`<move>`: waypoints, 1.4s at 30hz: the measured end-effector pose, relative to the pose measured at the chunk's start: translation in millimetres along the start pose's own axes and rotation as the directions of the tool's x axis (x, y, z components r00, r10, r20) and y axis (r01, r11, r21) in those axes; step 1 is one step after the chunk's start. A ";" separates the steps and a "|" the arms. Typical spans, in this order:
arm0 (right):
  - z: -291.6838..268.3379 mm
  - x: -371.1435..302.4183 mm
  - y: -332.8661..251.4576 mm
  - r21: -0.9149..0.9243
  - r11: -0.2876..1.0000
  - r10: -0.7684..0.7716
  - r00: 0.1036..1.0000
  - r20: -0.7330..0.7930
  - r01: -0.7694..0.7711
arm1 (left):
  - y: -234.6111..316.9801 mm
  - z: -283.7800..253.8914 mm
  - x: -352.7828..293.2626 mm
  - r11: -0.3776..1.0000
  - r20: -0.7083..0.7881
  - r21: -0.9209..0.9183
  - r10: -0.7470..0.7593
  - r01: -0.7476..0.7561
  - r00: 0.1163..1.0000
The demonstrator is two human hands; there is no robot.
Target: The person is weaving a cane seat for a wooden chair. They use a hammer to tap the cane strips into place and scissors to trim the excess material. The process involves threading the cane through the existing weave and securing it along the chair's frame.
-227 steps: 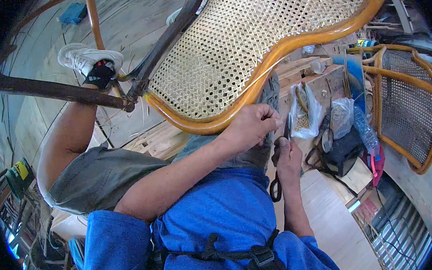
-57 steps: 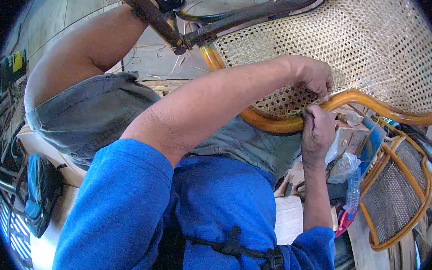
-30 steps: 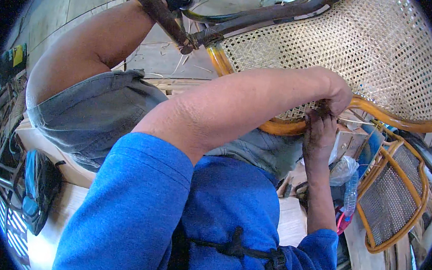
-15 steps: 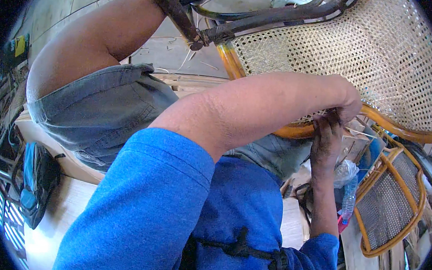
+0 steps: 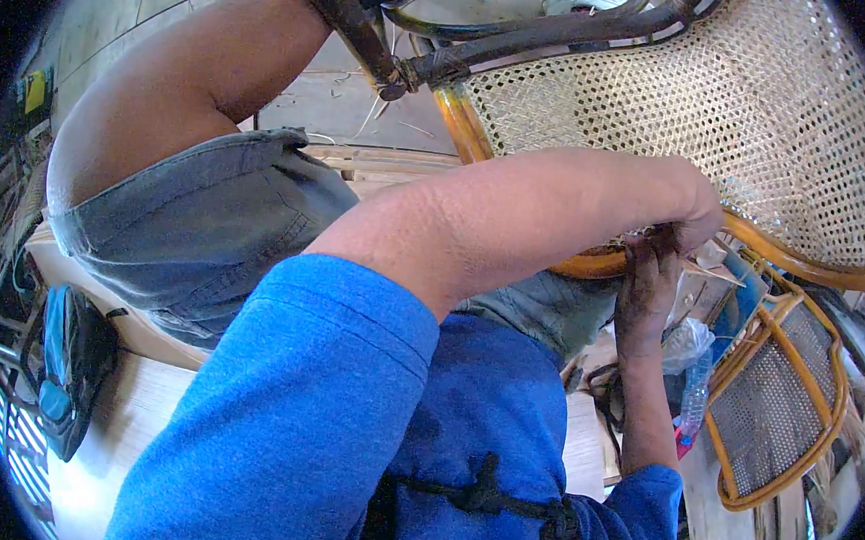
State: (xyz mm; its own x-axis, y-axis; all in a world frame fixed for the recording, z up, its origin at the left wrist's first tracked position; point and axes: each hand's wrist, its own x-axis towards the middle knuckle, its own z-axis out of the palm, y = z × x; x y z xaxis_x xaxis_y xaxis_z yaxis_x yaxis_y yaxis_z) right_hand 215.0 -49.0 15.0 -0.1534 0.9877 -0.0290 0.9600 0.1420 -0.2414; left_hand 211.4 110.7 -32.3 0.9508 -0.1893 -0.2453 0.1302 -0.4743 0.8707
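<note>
A rattan chair (image 5: 604,116) with a woven cane panel and orange-brown pole rim lies across my lap toward the upper right. My left arm reaches over to the right, and my left hand (image 5: 695,210) bends down at the near rim. Its fingers are curled and mostly hidden, so what they hold cannot be made out. Just below, my right hand (image 5: 650,270) comes up from the lower right. Its darkened fingers curl against the rim (image 5: 598,265), close under the left hand. Several thin pale cane strands show near the hands.
A smaller rattan piece with a dark mesh panel (image 5: 778,415) leans at the right. Beside my right forearm are a clear plastic bottle (image 5: 695,394) and a crumpled plastic bag (image 5: 686,343). A black and blue backpack (image 5: 69,375) stands at the left. Cane scraps litter the floor (image 5: 354,104).
Both hands stay at the near rim, with only a slight shift. My right hand and forearm have moved a little left. The chair looks still.
</note>
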 end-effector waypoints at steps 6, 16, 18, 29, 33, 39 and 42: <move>-3.2 5.1 -3.7 -0.038 0.998 -0.040 0.999 -0.001 0.040 | -3.2 0.4 3.8 1.000 -0.042 0.016 0.028 -0.027 0.999; -22.8 20.4 -14.0 -0.117 0.993 0.058 0.980 0.190 -0.036 | -10.1 6.3 -15.8 0.974 -0.137 -0.184 0.109 -0.133 0.985; -19.6 19.3 -10.6 -0.078 0.997 0.033 0.990 0.136 -0.022 | -13.4 4.8 -15.9 0.972 -0.103 -0.168 0.148 -0.164 0.984; -17.8 17.3 -7.7 -0.074 0.992 0.106 0.993 0.054 -0.102 | -17.2 5.8 -33.3 0.954 -0.189 -0.261 0.098 -0.146 0.977; -14.6 0.8 -0.8 0.127 0.974 0.202 0.974 -0.105 -0.188 | -6.6 3.5 -48.1 0.947 -0.160 -0.297 0.074 -0.119 0.984; -5.5 -100.3 6.2 0.432 0.384 0.889 0.453 0.066 -0.816 | -3.4 -2.1 -54.0 0.920 -0.079 -0.389 0.022 -0.051 0.997; 54.4 -163.7 -9.4 0.214 0.386 0.890 0.423 0.171 -0.898 | 0.7 -3.4 -53.9 0.933 -0.080 -0.346 0.079 -0.102 0.994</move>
State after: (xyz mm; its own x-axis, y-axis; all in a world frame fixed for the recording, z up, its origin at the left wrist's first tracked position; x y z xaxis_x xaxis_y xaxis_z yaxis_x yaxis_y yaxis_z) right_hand 218.3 -215.5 -30.7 0.7495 0.5330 -0.3926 0.4577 -0.8457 -0.2743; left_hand 161.1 123.5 -17.0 0.9776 -0.1562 -0.1410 0.1219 -0.1257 0.9846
